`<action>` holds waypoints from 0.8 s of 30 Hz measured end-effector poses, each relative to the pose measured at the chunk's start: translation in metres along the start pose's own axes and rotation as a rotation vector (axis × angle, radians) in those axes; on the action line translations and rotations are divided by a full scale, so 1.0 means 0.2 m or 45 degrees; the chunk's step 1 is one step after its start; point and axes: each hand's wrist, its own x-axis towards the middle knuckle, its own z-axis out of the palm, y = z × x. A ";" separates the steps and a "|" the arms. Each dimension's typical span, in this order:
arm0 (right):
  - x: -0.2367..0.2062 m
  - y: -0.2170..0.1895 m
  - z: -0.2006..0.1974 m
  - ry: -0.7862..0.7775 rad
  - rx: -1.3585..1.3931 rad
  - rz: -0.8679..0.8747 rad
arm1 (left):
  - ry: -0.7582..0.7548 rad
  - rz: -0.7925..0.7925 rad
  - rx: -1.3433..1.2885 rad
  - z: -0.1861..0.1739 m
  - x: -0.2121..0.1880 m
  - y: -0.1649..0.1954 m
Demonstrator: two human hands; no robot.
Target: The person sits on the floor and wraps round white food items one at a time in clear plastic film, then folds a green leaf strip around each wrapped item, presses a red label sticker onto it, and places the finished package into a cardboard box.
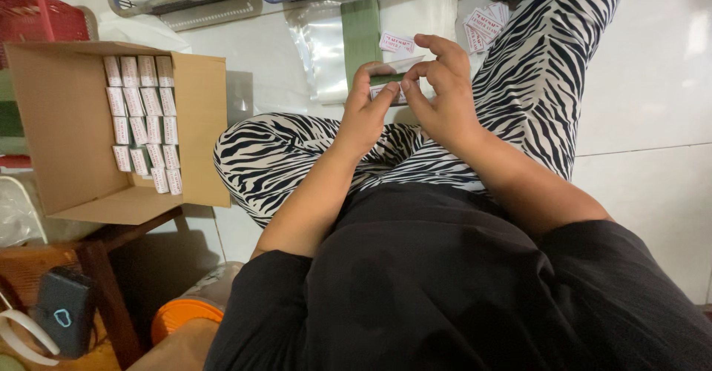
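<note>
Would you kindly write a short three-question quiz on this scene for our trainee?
1. True or false: both hands meet on one small packet.
2. Where do the finished packets lie? A) in the red basket B) in rows in the cardboard box C) on the white floor
3. Fill in: the loose paper labels lie beside the person's ______ knee.

Key:
1. True: the left hand and the right hand pinch it together.
2. B
3. right
</note>
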 end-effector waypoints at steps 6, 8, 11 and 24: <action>-0.02 0.01 0.01 -0.001 -0.097 -0.005 | -0.013 0.009 -0.176 0.00 0.01 -0.02; -0.02 0.02 0.03 0.018 0.227 0.210 | -0.028 -0.008 -0.232 -0.01 0.01 -0.02; -0.02 0.04 0.05 -0.146 0.783 0.529 | -0.031 -0.042 -0.254 -0.02 0.00 -0.02; -0.05 -0.04 -0.03 0.052 -0.380 -0.692 | 0.281 0.051 -0.126 -0.06 0.03 -0.02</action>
